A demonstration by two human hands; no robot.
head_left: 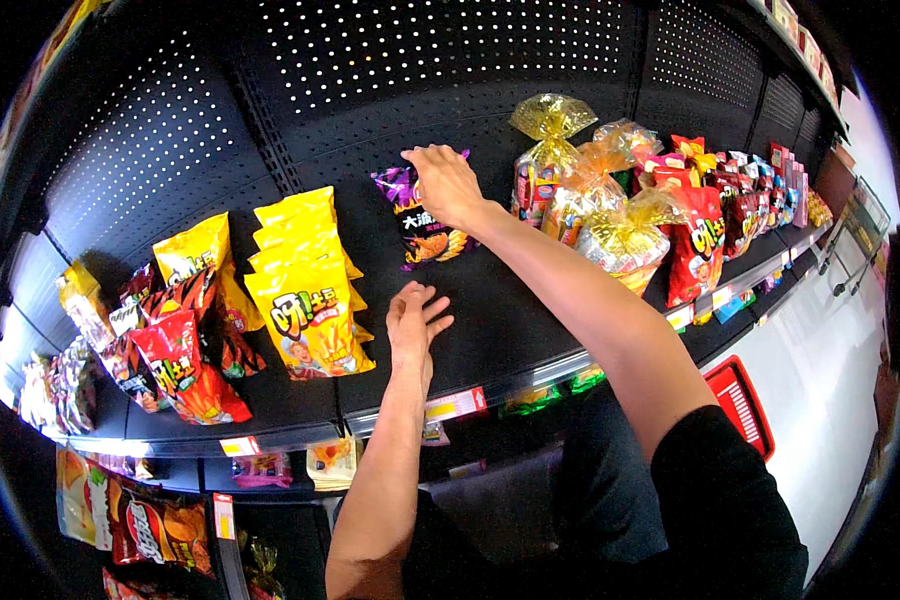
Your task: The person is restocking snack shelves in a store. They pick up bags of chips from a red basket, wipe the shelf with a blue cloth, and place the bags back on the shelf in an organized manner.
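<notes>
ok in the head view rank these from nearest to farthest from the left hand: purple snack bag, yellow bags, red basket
From the left hand:
1. yellow bags, just to its left
2. purple snack bag, behind it, under the right hand
3. red basket, far right on the floor

You are looking through a heavy fisheye: the black shelf [530,330] is bending toward a dark vignetted rim. Bright even light is glaring off the gold cellophane bags [610,215] at 1 o'clock; the centre is staying sharp.

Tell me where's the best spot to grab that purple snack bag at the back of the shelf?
Probably its top edge, reached from the front. The purple snack bag stands upright against the back panel, and the right hand already rests there. Its sides are free too.
</notes>
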